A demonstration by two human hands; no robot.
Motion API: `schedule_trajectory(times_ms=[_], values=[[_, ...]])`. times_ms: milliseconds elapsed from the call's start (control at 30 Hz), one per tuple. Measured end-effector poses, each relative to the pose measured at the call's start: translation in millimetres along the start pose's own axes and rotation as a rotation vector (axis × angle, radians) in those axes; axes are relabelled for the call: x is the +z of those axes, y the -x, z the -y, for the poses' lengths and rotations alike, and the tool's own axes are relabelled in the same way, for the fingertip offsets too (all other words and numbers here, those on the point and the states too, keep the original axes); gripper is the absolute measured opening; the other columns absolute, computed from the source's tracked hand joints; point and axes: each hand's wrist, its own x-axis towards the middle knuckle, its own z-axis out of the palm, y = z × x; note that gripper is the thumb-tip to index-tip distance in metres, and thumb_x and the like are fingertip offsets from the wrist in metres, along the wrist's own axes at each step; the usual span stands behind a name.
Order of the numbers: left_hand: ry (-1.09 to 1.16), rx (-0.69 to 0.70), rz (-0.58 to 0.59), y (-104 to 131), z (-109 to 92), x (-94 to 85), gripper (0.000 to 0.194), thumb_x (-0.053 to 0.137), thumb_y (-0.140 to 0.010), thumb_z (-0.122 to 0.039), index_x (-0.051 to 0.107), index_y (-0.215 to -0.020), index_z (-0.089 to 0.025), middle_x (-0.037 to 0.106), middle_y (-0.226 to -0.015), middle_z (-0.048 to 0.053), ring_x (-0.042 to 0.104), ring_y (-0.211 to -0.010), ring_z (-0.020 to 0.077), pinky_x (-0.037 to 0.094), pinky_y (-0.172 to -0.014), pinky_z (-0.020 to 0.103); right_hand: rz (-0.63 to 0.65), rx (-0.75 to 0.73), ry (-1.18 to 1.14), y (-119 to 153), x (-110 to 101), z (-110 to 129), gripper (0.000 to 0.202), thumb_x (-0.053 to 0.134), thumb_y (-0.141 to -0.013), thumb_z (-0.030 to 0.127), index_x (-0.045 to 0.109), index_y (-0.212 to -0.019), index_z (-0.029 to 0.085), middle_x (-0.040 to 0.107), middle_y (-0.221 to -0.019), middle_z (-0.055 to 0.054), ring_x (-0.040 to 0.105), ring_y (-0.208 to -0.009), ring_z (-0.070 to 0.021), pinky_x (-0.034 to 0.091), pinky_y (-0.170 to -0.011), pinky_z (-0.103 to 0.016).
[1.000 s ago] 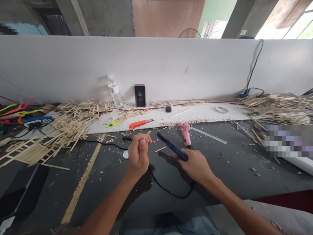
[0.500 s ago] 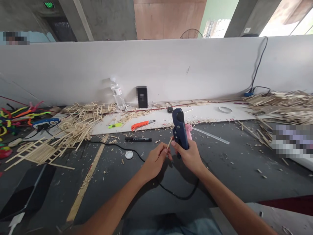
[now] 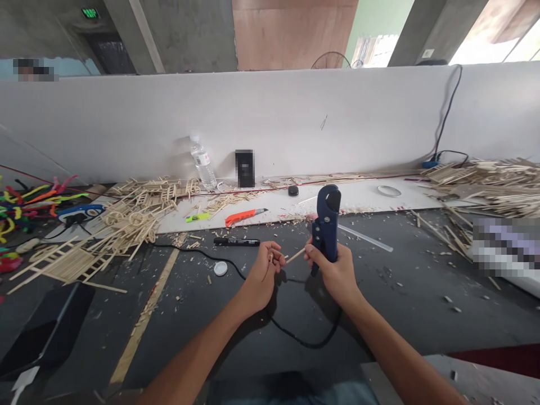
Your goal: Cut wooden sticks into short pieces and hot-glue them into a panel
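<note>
My right hand is wrapped round a dark blue hand tool that stands upright in the fist. A short wooden stick sticks out to the left from between its thumb and fingertips. Left of it, my left hand is closed with curled fingers, and something small and pale shows at its fingertips, too small to name. The stick's free end lies close beside these fingers. Behind the tool, a pink thing is mostly hidden.
An orange cutter, a black marker and a white cap lie beyond my left hand. Wooden stick pieces are heaped at left. A bottle stands by the partition. A black cable loops below my hands.
My hands have moved apart, the right one with the tool shifting right and the left one slightly left. The stick now extends from my right fingertips; before, it was at my left fingers.
</note>
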Motion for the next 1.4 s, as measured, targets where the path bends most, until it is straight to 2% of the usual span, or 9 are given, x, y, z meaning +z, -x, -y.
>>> schedule_trajectory(times_ms=[267,433,533,633,767,933,1100,1233,1400], values=[[0.065,-0.005,-0.051,-4.5,-1.8,-5.3,0.028,0.034,-0.105,-0.045,0.034,-0.122,-0.023,0.055,-0.097,0.003,0.048,-0.073,0.0137,0.042,-0.074,0.029,-0.001,-0.003,-0.023,2.5,-5.7,-3.7,0.034,0.071,-0.083,0.051,0.067,-0.087,0.018,0.065,-0.068,-0.003,0.058,-0.060,-0.0167,0.049,-0.058,-0.030],[0.163,-0.032,-0.128,-6.0,-3.2,-9.3,0.025,0.037,-0.104,-0.044,0.030,-0.121,-0.025,0.063,-0.109,0.006,0.051,-0.078,0.0131,0.043,-0.081,0.030,0.011,-0.001,0.017,3.0,-5.4,-6.9,0.033,0.070,-0.084,0.051,0.067,-0.084,0.018,0.065,-0.068,-0.003,0.058,-0.060,-0.0165,0.049,-0.059,-0.030],[0.227,-0.046,-0.111,-8.2,-4.4,-11.5,0.030,0.042,-0.103,-0.044,0.031,-0.122,-0.025,0.067,-0.109,0.007,0.058,-0.081,0.0139,0.045,-0.082,0.031,0.022,-0.003,0.048,3.8,-5.1,-7.4,0.034,0.069,-0.084,0.051,0.067,-0.084,0.018,0.065,-0.067,-0.003,0.058,-0.059,-0.0172,0.048,-0.058,-0.030],[0.279,-0.055,-0.062,-9.8,-7.1,-12.0,0.037,0.051,-0.099,-0.047,0.037,-0.125,-0.024,0.069,-0.117,0.011,0.066,-0.098,0.0171,0.047,-0.092,0.034,0.034,-0.012,0.089,4.1,-4.6,-8.9,0.032,0.069,-0.085,0.050,0.068,-0.084,0.018,0.065,-0.067,-0.002,0.059,-0.061,-0.0177,0.047,-0.059,-0.029],[0.308,-0.095,0.022,-8.7,-10.1,-11.0,0.039,0.062,-0.093,-0.050,0.047,-0.116,-0.022,0.071,-0.123,0.014,0.066,-0.114,0.0218,0.048,-0.097,0.036,0.061,-0.032,0.135,4.4,-3.1,-10.5,0.030,0.068,-0.085,0.047,0.068,-0.081,0.018,0.064,-0.066,-0.002,0.057,-0.061,-0.0169,0.045,-0.059,-0.029],[0.291,-0.151,0.111,-6.8,-5.6,-8.3,0.038,0.070,-0.089,-0.045,0.052,-0.112,-0.021,0.077,-0.110,0.012,0.071,-0.090,0.0188,0.051,-0.080,0.030,0.076,-0.045,0.186,8.6,-2.0,-10.6,0.026,0.067,-0.086,0.043,0.064,-0.077,0.018,0.056,-0.062,0.002,0.049,-0.057,-0.0136,0.039,-0.055,-0.026],[0.283,-0.147,0.037,-10.3,1.2,-6.8,0.033,0.070,-0.088,-0.047,0.055,-0.095,-0.018,0.077,-0.101,0.012,0.072,-0.091,0.0209,0.054,-0.083,0.033,0.100,-0.038,0.221,13.2,-1.0,-10.2,0.025,0.066,-0.086,0.041,0.063,-0.076,0.018,0.054,-0.062,0.002,0.047,-0.058,-0.0126,0.038,-0.055,-0.025],[0.209,-0.131,-0.025,-13.0,6.1,-7.6,0.031,0.077,-0.080,-0.044,0.065,-0.086,-0.016,0.076,-0.095,0.009,0.071,-0.088,0.0208,0.053,-0.081,0.031,0.105,-0.036,0.241,11.8,-0.8,-10.0,0.027,0.065,-0.086,0.043,0.064,-0.078,0.017,0.056,-0.063,0.002,0.048,-0.059,-0.0129,0.038,-0.055,-0.025],[0.114,-0.133,-0.021,-12.8,10.8,-7.6,0.025,0.078,-0.077,-0.037,0.076,-0.087,-0.014,0.077,-0.085,0.007,0.069,-0.078,0.0190,0.051,-0.074,0.028,0.141,-0.038,0.279,8.5,-0.7,-10.7,0.020,0.065,-0.084,0.038,0.066,-0.081,0.017,0.061,-0.067,0.001,0.051,-0.061,-0.0137,0.040,-0.058,-0.025]])
